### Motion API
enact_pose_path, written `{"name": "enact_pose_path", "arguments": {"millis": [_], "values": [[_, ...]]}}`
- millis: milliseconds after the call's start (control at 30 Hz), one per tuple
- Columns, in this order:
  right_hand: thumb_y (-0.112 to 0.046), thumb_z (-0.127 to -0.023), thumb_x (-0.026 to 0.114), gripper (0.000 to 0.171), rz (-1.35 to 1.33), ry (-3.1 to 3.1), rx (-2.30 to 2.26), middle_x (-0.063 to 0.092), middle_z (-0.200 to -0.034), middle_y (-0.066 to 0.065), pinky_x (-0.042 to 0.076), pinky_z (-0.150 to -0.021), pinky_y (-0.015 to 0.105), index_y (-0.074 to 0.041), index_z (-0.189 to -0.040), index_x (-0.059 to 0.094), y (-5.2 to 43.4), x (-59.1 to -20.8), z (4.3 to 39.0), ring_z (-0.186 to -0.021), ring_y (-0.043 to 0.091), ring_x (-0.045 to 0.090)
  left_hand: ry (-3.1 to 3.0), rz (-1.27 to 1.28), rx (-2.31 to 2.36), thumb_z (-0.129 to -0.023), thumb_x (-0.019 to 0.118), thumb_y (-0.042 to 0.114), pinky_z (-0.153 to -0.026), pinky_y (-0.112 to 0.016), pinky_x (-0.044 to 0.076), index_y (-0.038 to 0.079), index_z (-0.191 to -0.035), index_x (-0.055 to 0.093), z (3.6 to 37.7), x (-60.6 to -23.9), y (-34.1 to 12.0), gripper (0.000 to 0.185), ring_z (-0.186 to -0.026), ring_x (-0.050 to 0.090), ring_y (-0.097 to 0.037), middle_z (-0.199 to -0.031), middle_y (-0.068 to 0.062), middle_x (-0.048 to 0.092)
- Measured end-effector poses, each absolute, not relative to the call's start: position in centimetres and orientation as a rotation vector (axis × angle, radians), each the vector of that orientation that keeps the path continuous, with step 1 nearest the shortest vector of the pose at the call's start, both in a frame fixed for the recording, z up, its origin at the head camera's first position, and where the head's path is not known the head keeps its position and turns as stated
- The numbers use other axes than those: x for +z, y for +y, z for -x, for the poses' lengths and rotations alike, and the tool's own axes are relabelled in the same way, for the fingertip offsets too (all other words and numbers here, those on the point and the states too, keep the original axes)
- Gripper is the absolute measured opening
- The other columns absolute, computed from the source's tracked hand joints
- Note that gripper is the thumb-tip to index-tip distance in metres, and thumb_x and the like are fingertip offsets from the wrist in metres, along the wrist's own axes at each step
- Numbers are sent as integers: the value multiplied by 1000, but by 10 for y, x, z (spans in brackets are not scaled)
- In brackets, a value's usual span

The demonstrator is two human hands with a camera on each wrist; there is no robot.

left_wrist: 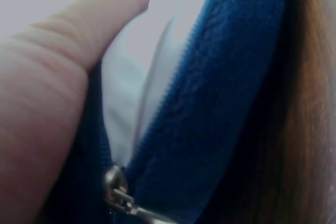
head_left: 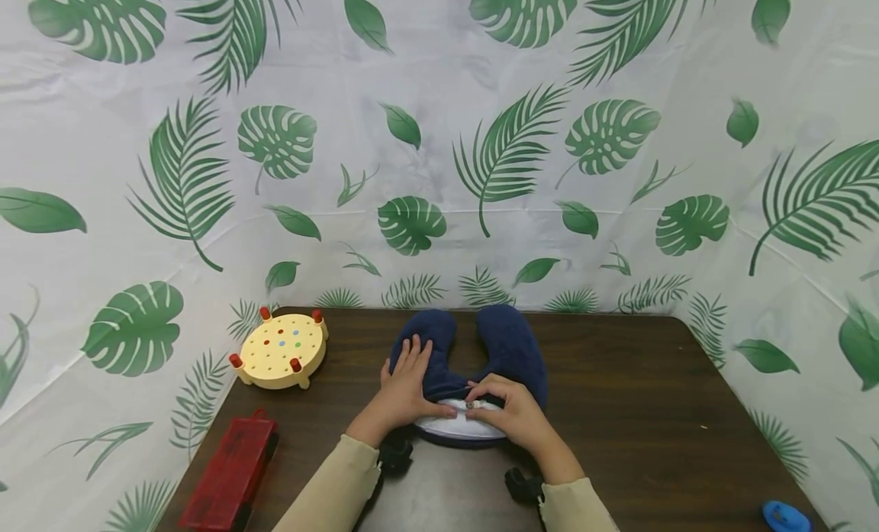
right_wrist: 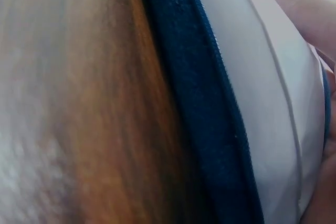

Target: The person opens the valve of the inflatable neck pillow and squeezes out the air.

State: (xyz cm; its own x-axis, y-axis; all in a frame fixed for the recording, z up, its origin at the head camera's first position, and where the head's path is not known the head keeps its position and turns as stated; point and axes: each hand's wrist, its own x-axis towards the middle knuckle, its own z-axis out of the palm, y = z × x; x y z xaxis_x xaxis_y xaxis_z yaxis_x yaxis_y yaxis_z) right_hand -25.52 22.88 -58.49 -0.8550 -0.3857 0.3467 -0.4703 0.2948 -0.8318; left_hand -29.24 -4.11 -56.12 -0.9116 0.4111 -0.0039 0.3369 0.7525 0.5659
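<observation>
A navy U-shaped neck pillow (head_left: 511,341) lies on the table, its curved end towards me. Its cover is unzipped there, and the white inner cushion (head_left: 439,425) shows through the gap. My left hand (head_left: 405,387) rests on the left arm of the pillow with fingers spread and thumb across the white fabric. At the opening, my right hand (head_left: 515,410) pinches a small white-and-grey piece (head_left: 472,404) between thumb and forefinger; its kind is too small to tell. The metal zip slider (left_wrist: 115,182) sits at one end of the opening in the left wrist view.
A cream round pegboard (head_left: 278,353) with red-tipped legs stands at the table's back left. Nearer on the left lies a translucent red case (head_left: 230,471). A blue object (head_left: 785,517) is at the front right corner. Behind the table (head_left: 618,387) hangs a leaf-print cloth.
</observation>
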Motion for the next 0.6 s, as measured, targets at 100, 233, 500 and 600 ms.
{"name": "enact_pose_path", "arguments": {"millis": [100, 233, 500, 600], "values": [[-24, -88, 92, 21, -789, -2462, 1625, 78, -107, -6, 53, -109, 21, -15, -105, 84, 227, -586, 256, -129, 24, 74, 2824, -609, 879, -74, 88, 77, -129, -78, 3, 19, -178, 10, 292, -562, -41, 142, -172, -4, -33, -185, -11, -2], [-22, -88, 92, 21, -788, -2449, 1628, 78, -106, -5, 53, -109, 21, -11, -104, 83, 228, -588, 256, -128, 24, 74, 2820, -615, 890, -74, 89, 76, -129, -78, 4, 18, -177, 12, 291, -560, -41, 141, -172, -2, -35, -185, -13, 0], [-24, -88, 92, 21, -788, -2449, 1625, 79, -107, -5, 52, -110, 21, -14, -104, 84, 228, -587, 257, -127, 24, 75, 2824, -600, 866, -74, 87, 78, -129, -78, 5, 20, -177, 14, 292, -560, -41, 139, -173, 1, -34, -185, -11, 4], [-24, -89, 92, 20, -787, -2452, 1622, 79, -107, -5, 51, -110, 21, -14, -104, 83, 228, -587, 257, -127, 22, 75, 2822, -592, 875, -74, 88, 78, -127, -80, 6, 20, -177, 15, 293, -560, -40, 139, -173, 2, -34, -185, -11, 5]]}}
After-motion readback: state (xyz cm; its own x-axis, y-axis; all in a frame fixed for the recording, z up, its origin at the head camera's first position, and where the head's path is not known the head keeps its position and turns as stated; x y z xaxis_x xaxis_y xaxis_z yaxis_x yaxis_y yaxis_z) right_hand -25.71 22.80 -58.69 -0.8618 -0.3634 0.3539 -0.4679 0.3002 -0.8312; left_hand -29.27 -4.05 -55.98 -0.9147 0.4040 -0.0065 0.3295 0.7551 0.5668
